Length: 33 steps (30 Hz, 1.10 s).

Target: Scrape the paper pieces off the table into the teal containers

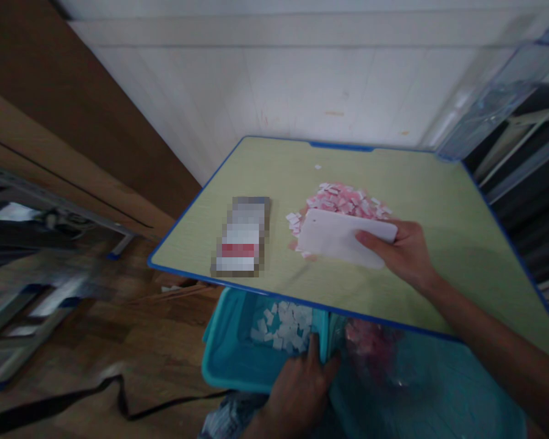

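My right hand is closed around the right end of a flat white plastic scraper, thumb on its near face. The scraper is tilted against the near side of a pile of small pink and white pieces on the table and hides part of it. Below the table's near edge, my left hand grips the right rim of a teal bin, with the index finger and thumb on either side. Small white pieces lie inside this bin.
A phone-like object, pixelated, lies left of the pile. A second teal bin on the right holds a clear bag with reddish contents. A clear plastic tube leans at the far right corner. A black strap crosses the floor.
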Each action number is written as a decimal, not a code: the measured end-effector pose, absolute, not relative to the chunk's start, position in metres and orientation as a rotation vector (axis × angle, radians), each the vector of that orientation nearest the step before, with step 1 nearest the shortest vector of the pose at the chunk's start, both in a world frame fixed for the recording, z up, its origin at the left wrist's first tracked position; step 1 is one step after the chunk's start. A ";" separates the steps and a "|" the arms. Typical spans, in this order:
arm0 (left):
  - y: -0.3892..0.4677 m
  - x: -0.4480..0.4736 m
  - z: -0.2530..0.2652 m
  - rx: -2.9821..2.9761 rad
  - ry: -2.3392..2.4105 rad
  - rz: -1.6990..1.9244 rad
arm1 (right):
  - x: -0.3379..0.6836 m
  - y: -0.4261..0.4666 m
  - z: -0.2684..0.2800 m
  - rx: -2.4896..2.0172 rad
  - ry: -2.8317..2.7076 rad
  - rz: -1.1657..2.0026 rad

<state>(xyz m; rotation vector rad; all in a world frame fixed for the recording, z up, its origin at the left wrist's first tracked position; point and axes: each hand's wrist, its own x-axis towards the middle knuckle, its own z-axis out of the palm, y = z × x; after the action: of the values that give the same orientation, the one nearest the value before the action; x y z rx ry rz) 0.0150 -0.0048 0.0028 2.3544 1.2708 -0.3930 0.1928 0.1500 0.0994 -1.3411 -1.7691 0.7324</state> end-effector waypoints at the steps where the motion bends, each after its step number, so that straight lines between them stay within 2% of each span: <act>1: -0.005 0.015 0.003 2.352 1.271 -0.394 | 0.192 0.150 0.099 -1.331 -1.804 0.726; 13: -0.005 0.014 0.002 2.331 1.259 -0.394 | 0.206 0.151 0.109 -1.380 -1.836 0.844; 18: -0.006 0.014 0.002 2.349 1.273 -0.377 | 0.213 0.154 0.108 -1.442 -1.751 0.743; 25: -0.007 0.014 -0.001 2.382 1.270 -0.352 | 0.203 0.153 0.106 -1.372 -1.818 0.814; 33: -0.006 0.014 0.001 2.339 1.262 -0.376 | 0.210 0.155 0.109 -1.429 -1.771 0.667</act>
<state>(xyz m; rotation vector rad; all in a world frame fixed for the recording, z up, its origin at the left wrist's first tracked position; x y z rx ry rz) 0.0136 -0.0064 0.0010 2.3387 1.2618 -0.3759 0.2096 0.1553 0.1089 -1.4293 -1.7712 0.6667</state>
